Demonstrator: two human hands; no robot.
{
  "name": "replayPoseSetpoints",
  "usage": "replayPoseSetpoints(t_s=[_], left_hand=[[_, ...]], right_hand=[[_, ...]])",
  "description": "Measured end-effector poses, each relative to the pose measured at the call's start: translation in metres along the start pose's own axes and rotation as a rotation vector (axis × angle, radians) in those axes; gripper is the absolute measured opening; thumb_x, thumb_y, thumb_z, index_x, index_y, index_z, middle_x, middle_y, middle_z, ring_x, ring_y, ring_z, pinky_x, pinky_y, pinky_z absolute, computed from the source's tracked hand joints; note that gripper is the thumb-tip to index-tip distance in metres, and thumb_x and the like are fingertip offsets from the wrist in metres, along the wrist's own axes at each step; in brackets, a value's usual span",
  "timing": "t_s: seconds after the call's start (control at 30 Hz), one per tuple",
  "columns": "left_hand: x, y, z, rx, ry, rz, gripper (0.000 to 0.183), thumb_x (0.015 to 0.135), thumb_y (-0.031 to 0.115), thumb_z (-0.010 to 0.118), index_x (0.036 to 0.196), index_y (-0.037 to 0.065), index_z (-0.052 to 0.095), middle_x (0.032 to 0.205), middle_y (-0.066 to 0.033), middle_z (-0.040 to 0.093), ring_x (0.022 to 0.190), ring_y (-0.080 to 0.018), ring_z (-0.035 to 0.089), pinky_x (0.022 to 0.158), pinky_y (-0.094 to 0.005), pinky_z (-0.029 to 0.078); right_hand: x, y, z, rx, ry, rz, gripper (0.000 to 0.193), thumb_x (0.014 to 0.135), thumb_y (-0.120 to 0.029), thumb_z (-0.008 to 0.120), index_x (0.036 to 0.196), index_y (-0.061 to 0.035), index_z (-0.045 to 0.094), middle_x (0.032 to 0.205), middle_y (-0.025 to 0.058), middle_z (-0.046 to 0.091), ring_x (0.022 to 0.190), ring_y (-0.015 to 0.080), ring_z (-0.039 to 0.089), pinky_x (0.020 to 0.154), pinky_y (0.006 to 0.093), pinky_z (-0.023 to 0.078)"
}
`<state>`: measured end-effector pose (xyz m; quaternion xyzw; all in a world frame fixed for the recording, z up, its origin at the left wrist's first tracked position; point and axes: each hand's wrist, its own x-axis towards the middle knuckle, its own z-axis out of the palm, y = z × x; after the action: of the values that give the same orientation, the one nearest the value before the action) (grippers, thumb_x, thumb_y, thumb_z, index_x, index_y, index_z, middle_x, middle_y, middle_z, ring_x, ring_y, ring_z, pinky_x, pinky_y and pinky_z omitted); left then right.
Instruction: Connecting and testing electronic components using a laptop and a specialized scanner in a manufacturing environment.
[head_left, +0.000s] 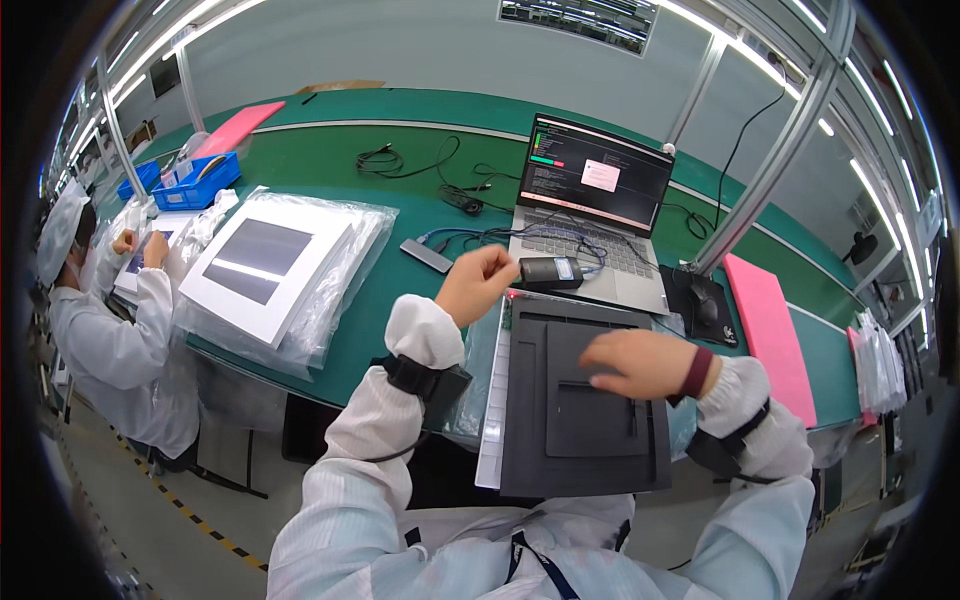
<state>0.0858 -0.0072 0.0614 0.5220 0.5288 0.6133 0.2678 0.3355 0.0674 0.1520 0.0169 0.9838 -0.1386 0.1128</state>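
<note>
A black flat panel device (580, 410) with a raised rectangular middle lies in front of me at the table's near edge. My left hand (478, 287) is closed at its far left corner, fingertips pinched beside a small black box (551, 272) with a pale label and cables. What those fingertips hold, if anything, is hidden. Over the raised part of the panel hovers my right hand (640, 364), its fingers apart and holding nothing. An open laptop (590, 235) stands beyond the box, a small window on its dark screen. A grey slim hub (427, 256) lies left of it.
Stacked white framed panels (262, 262) on plastic wrap lie to the left, near blue bins (198, 182). A co-worker (120, 330) sits at far left. On the right are a mouse (705, 302), a pink foam sheet (768, 335) and a metal post (770, 150). Loose cables (462, 196) trail behind.
</note>
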Motion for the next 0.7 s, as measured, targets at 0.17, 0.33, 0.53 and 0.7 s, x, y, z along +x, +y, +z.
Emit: replayPoseSetpoints(t_s=[0.17,0.33,0.53,0.7], left_hand=[[-0.018,-0.045,0.006,0.435,-0.023,-0.022,0.011,0.082,0.014,0.058,0.082,0.003,0.055,0.053,-0.0018,0.047,0.047,-0.0093,0.043,0.046,-0.0261,0.035],[-0.025,-0.04,0.003,0.683,-0.059,-0.03,0.01,0.076,0.014,0.057,0.084,0.009,0.059,0.056,-0.008,0.055,0.051,-0.0241,0.055,0.05,-0.0349,0.043],[-0.024,-0.034,0.001,0.838,0.012,0.105,0.012,0.072,0.014,0.054,0.081,0.011,0.062,0.064,-0.0109,0.061,0.062,-0.0308,0.06,0.056,-0.0414,0.047],[-0.025,-0.032,0.0,0.797,0.008,0.014,0.012,0.073,0.014,0.053,0.078,0.009,0.063,0.067,-0.011,0.062,0.062,-0.0304,0.06,0.057,-0.0396,0.047]], right_hand=[[0.064,0.012,0.014,0.109,0.228,0.002,0.019,0.081,-0.007,0.047,0.098,-0.003,0.054,0.09,0.0153,0.06,0.089,0.0333,0.057,0.079,0.0416,0.045],[0.114,0.038,0.047,0.048,0.439,-0.014,0.024,0.074,0.001,0.044,0.096,-0.0054,0.049,0.084,0.0139,0.06,0.082,0.0328,0.056,0.072,0.0437,0.045],[0.128,0.049,0.06,0.058,0.475,-0.033,0.019,0.076,0.0,0.046,0.094,-0.0054,0.049,0.081,0.0125,0.061,0.079,0.0327,0.056,0.069,0.0433,0.046],[0.132,0.048,0.058,0.083,0.477,-0.043,0.017,0.077,-0.001,0.047,0.093,-0.0057,0.05,0.08,0.0118,0.061,0.078,0.0324,0.056,0.068,0.0431,0.046]])
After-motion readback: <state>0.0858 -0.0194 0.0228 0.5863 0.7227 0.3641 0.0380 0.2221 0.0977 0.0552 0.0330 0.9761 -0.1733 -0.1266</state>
